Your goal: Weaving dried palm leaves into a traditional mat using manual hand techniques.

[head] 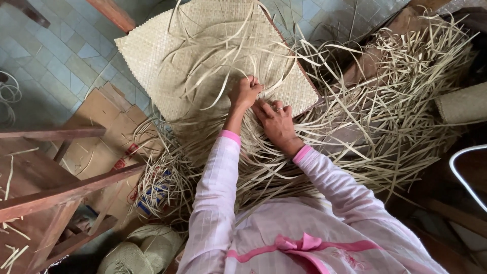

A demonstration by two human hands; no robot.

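Observation:
A pale woven straw mat lies spread ahead of me, with many loose strips curling over it from its unfinished near edge. My left hand is closed around a few of those strips at the weave's edge. Just to its right, my right hand lies flat with fingers spread, pressing on the strips beside the left hand; a ring shows on one finger. Both arms wear pink-cuffed, light checked sleeves.
A big tangled heap of loose straw strips fills the right side. Flattened cardboard lies on the tiled floor at left. A wooden frame stands at lower left. Woven straw pieces sit at the bottom, and a rolled mat at right.

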